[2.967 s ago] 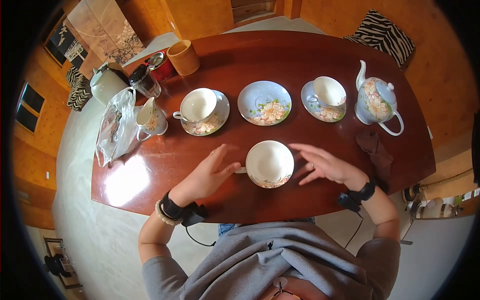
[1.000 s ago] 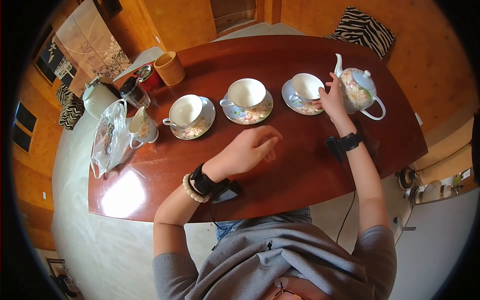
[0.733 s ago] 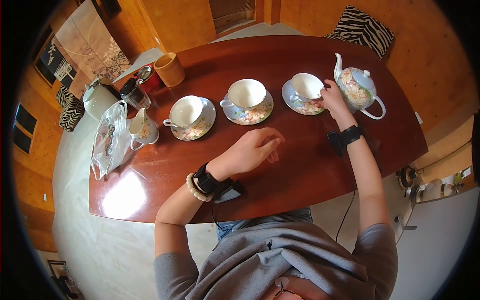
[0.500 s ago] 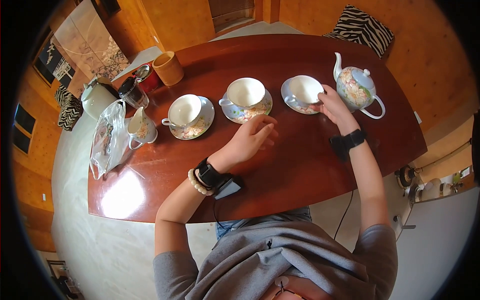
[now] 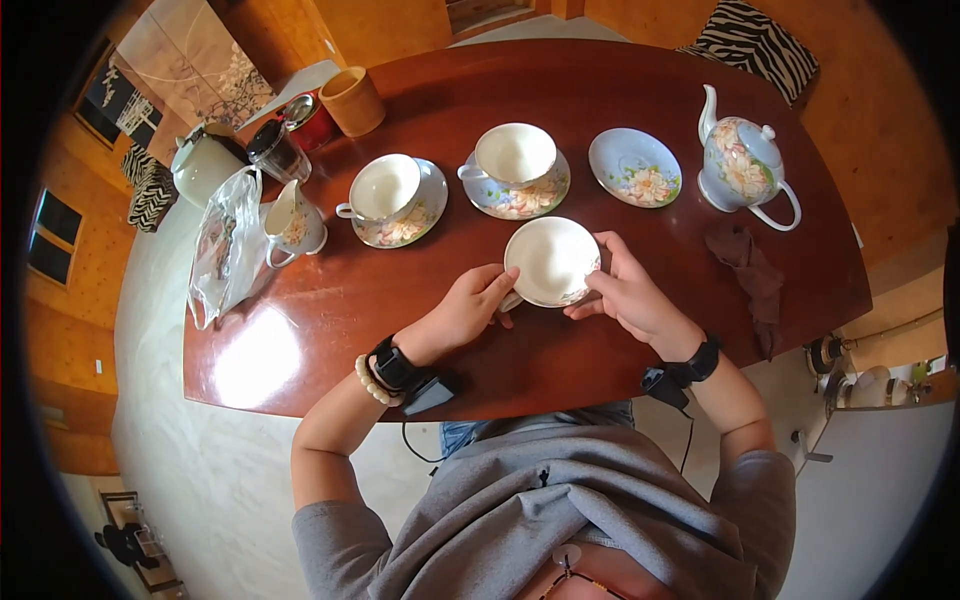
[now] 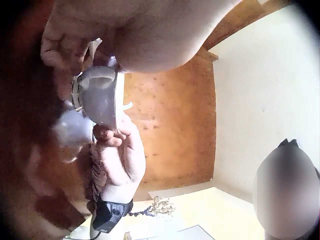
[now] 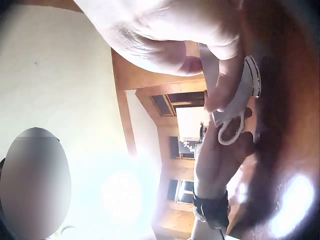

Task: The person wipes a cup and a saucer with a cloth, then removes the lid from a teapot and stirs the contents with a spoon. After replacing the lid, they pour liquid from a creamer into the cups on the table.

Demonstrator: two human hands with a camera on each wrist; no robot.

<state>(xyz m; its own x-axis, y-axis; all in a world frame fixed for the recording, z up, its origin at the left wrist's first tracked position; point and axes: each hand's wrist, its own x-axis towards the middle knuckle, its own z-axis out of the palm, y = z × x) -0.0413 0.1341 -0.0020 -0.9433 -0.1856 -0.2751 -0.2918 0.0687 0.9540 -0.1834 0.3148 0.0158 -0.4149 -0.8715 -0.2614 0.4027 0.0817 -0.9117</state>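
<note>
In the head view, a white floral teacup is held between both hands near the front middle of the table. My left hand holds its left side by the handle, thumb at the rim. My right hand grips the right side, thumb on the rim and fingers round the wall. The right wrist view shows the cup's looped handle turned toward the left hand. Behind the cup lies a bare blue floral saucer. Two matching cups, a middle cup and a left cup, sit on their saucers.
A floral teapot stands at the right, with a brown cloth before it. On the left are a creamer jug, a plastic bag, a lidded glass jar, a red tin and a wooden cup.
Three seconds ago another cup stood in front; it now sits on the middle saucer. My right hand has brought the right cup off its saucer toward me, and my left hand has joined it.
</note>
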